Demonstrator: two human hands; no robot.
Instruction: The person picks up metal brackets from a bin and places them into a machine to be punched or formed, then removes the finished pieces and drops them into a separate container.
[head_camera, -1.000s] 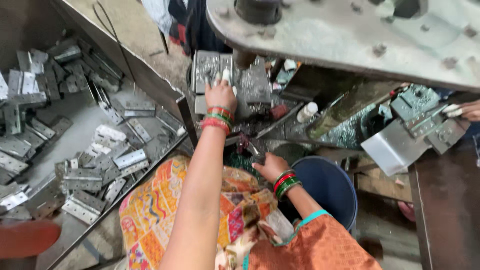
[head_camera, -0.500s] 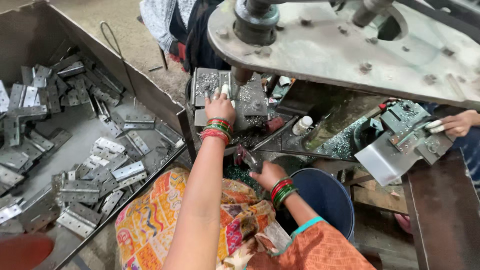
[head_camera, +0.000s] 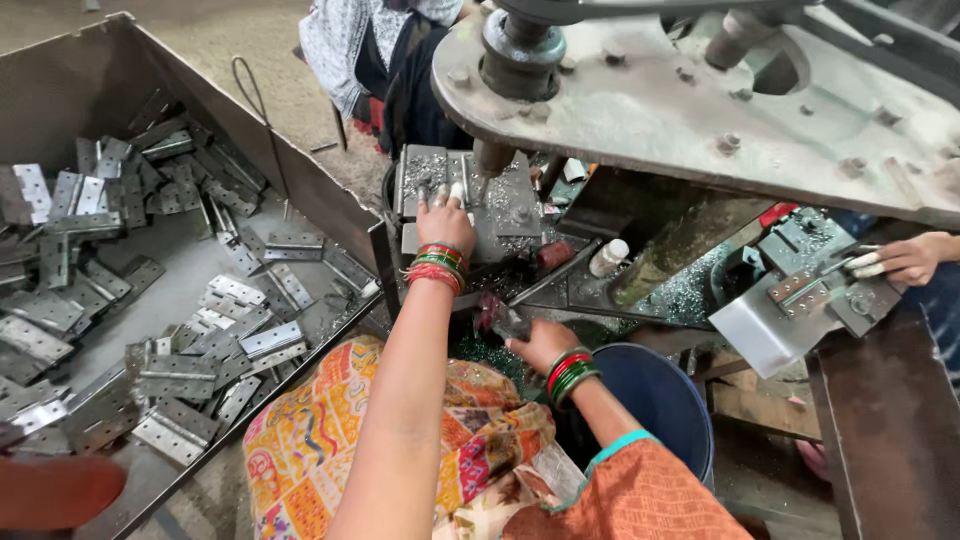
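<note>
My left hand, with red and green bangles at the wrist, reaches forward onto the grey die block of a press. Its fingertips pinch a small metal hinge plate just left of the punch. My right hand, also bangled, is lower and nearer to me. It is closed around a dark lever handle with a reddish end, below the die block. Metal filings cover the block.
An open metal bin on the left holds several steel hinges. The press's heavy grey arm overhangs the work. A blue bucket stands by my right arm. Another person's hand works a hinge at right; someone sits beyond.
Both hands keep their places, the left on the die block and the right on the lever handle. The view has shifted, so more of the press arm shows.
</note>
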